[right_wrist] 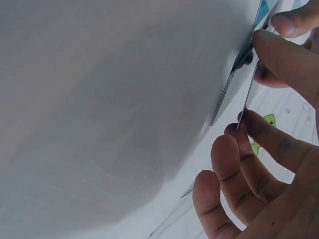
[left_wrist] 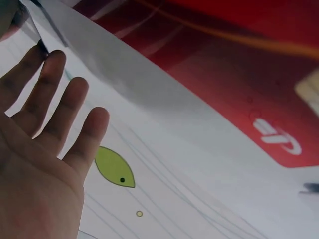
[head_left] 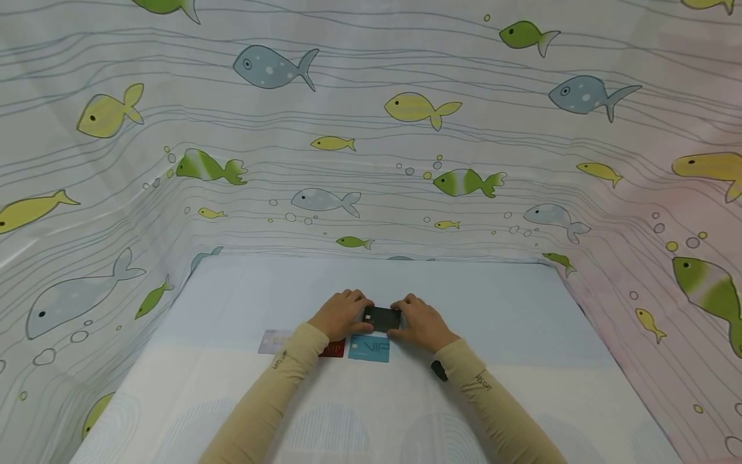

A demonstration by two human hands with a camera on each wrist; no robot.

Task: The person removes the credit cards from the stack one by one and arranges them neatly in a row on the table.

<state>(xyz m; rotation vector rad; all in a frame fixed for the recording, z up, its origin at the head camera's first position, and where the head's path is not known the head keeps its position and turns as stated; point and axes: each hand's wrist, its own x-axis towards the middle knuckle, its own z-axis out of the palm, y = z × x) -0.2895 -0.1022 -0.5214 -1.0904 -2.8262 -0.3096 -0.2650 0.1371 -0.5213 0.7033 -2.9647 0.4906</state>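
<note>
Between my two hands is a black card (head_left: 382, 319) with a pale chip near its left end. My left hand (head_left: 346, 314) pinches the left end, thumb at the near corner and index finger at the far one. On the other end, the thumb and index finger of my right hand (head_left: 422, 324) grip it the same way. Edge-on in the right wrist view, the card (right_wrist: 247, 94) meets the fingertips. Just nearer than it lies a blue VIP card (head_left: 370, 348). A red VIP card (head_left: 335, 348) is left of that, partly hidden by my left wrist.
At the left end of the row lies a pale lilac card (head_left: 271, 342), partly covered by my left sleeve. A white and pale blue cloth covers the table (head_left: 493, 309). Fish-patterned curtains (head_left: 371, 161) enclose it at the back and both sides.
</note>
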